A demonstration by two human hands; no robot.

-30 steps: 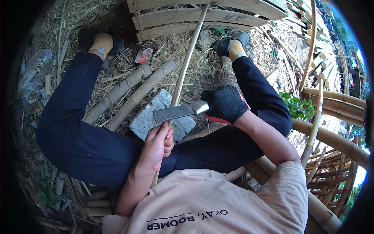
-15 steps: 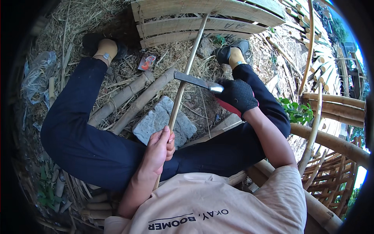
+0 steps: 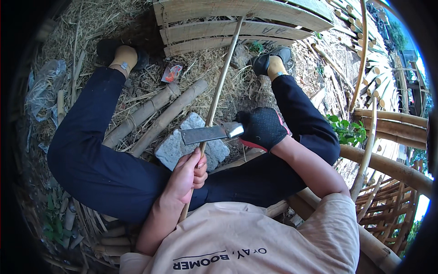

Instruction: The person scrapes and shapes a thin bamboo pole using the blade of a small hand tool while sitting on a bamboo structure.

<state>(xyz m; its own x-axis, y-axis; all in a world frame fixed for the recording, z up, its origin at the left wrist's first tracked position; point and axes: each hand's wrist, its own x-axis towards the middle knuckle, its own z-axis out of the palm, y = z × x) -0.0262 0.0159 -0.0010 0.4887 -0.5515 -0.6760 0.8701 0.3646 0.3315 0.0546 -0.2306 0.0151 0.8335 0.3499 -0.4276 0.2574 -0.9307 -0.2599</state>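
A person sits on straw-covered ground, legs in dark trousers bent wide apart, seen from above. The bare left hand [image 3: 186,176] is curled shut around a long thin bamboo strip [image 3: 218,93], gripping it near its lower end, just above the lap. The strip runs up and slightly right between the legs, crossing a flat grey stone [image 3: 182,144] that lies on the ground, and reaches a slatted bamboo panel [image 3: 237,20] at the top of the view.

The right hand [image 3: 263,129], in a black glove with a red cuff edge, is closed around the handle of a broad cleaver-like knife [image 3: 207,134]. The grey blade points left, lying across the strip just above the left hand's fingers and over the stone.

Two thick bamboo poles [image 3: 155,114] lie side by side on the ground left of the stone, slanting up to the right. Above them, near the left shin, sits a small crumpled red and white wrapper [image 3: 171,73]. A crumpled clear plastic bag [image 3: 43,89] lies at the far left. Curved bamboo frames [image 3: 388,164] stand at the right, with green leaves [image 3: 346,130] beside the right knee.
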